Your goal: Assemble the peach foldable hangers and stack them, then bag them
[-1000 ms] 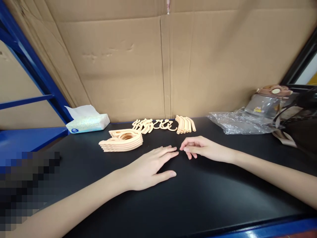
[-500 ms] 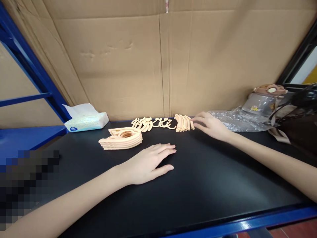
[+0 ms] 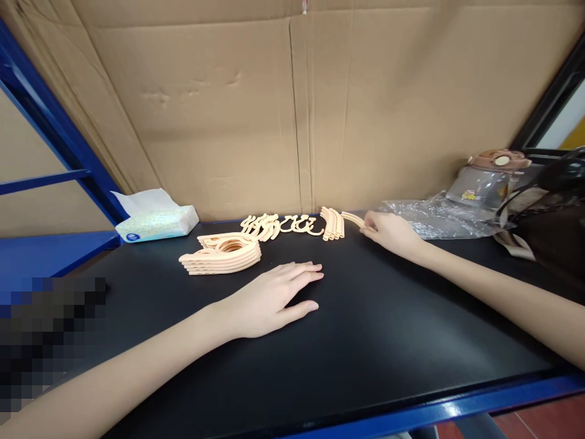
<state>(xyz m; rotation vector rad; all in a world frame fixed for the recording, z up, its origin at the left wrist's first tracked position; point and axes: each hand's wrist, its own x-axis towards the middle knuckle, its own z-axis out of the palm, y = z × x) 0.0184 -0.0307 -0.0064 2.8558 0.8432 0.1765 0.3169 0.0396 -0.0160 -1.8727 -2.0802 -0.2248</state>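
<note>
Right hand [image 3: 393, 235]: thumb and fingers pinched on the near end of one curved strip [image 3: 351, 217].
Curved strip: far end just right of the bunched strips [image 3: 333, 224], toward the rear of the black tabletop [image 3: 365, 347].
Left hand [image 3: 276, 299]: palm down on the tabletop, fingers extended, thumb spread, nothing held.
Stacked pieces [image 3: 223, 262]: beyond the left hand, near it.
Hooks [image 3: 300, 229]: left of the bunched strips.

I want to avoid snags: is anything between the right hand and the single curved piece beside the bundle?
Nothing visible: the right hand appears to pinch the curved piece by its end. The bundle lies to the piece's left, the plastic bag behind and right of the hand.
</note>
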